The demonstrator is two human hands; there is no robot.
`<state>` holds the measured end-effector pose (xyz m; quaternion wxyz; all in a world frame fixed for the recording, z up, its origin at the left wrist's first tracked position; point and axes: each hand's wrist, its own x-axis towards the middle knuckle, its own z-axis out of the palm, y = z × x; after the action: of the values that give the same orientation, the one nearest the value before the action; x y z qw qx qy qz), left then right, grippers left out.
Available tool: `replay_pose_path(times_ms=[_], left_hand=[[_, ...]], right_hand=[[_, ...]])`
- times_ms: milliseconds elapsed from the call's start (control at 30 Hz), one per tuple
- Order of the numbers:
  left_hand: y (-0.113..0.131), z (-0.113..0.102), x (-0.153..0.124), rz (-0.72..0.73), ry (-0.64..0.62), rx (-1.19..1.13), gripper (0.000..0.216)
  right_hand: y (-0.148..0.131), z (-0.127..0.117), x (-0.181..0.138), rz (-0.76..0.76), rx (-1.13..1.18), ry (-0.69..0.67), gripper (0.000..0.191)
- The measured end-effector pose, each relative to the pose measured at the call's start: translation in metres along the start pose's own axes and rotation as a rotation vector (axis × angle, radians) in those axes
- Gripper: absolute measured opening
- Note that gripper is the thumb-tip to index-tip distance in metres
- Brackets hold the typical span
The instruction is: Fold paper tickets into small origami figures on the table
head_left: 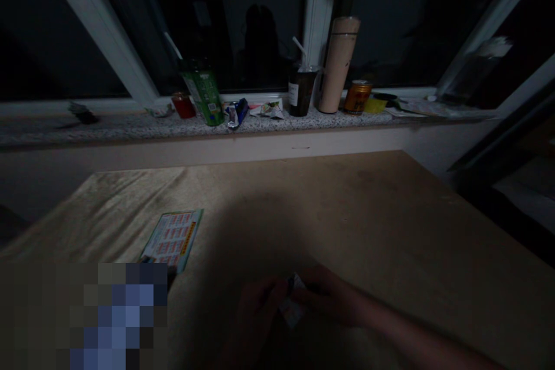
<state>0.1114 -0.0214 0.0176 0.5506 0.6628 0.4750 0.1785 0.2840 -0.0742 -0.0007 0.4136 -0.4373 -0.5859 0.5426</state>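
Both hands (299, 306) pinch small crinkled wrapper (293, 300) over smooth table (390, 214).

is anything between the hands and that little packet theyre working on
Nothing visible does. The left hand and right hand both already pinch the small pale packet between them above the table. The calendar card lies off to the left, apart from them.

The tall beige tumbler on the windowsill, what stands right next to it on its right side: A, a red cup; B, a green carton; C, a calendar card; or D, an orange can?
D: the orange can stands just right of the tall beige tumbler on the windowsill, while the green carton and red cup sit far to its left.
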Motion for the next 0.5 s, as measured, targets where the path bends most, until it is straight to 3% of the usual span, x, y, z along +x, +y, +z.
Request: replay_pose_path(times_ms=[233, 500], left_hand=[[-0.0015, 0.0012, 0.0011, 0.019, -0.097, 0.005, 0.043], [0.0020, -0.0015, -0.0027, -0.122, -0.021, -0.076, 0.048]], right_hand=[[0.0024, -0.0043, 0.0016, 0.075, 0.097, 0.047, 0.044], [0.0065, -0.0046, 0.0002, 0.113, 0.238, -0.008, 0.040]])
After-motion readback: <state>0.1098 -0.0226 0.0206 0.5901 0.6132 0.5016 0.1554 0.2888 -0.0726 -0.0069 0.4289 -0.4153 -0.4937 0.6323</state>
